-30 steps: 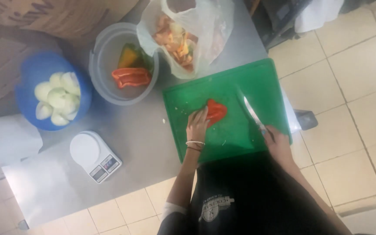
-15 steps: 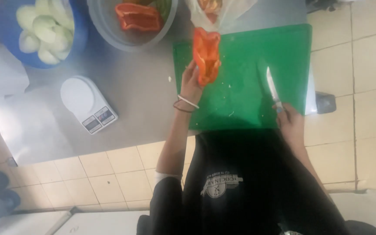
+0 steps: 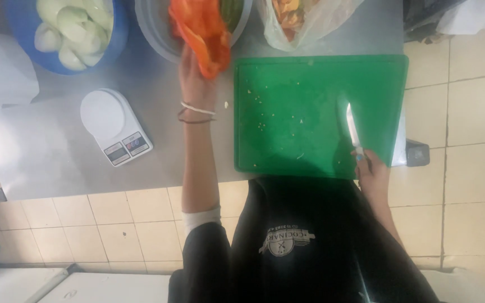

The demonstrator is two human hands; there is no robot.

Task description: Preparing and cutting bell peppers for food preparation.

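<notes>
Holding a red pepper point(image 3: 202, 33) over the clear bowl point(image 3: 158, 39), the left hand point(image 3: 193, 76) keeps its grip pinched on it; the right hand point(image 3: 370, 174) grips a knife point(image 3: 353, 128) above the green cutting board point(image 3: 310, 112) on the surface point(image 3: 57, 163).

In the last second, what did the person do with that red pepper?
The left hand lifted the red pepper off the green board and carried it over to the clear bowl, still gripping it. The right hand kept hold of the knife at the board's right side. The scale, blue bowl and bag stayed put.
</notes>
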